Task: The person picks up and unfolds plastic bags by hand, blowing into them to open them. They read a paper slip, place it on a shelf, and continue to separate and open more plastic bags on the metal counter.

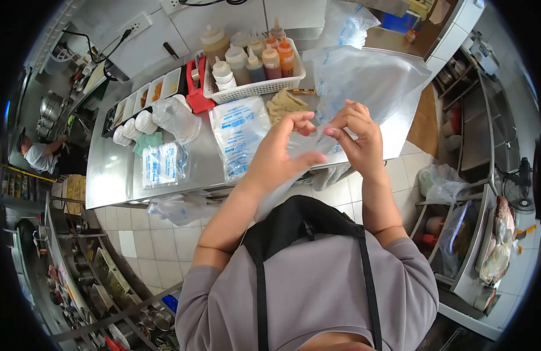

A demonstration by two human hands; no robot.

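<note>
My right hand (359,139) is closed in a pinch on the edge of a large clear plastic bag (370,76), which spreads over the right end of the steel table. Beside it, my left hand (285,149) is open, thumb and fingers apart in a curve, close to the same plastic. A thin part of the film hangs below my hands toward the black apron (308,228). Just beyond my left hand lies a crumpled tan cloth (285,106). To the left is a flat pack of white bags with blue print (241,136).
A white basket (256,90) of squeeze bottles stands at the back, beside a red holder (198,88). Food trays (146,95), white lids (144,121) and a smaller bag pack (160,165) sit left on the steel table (109,178). Another person (41,155) is far left.
</note>
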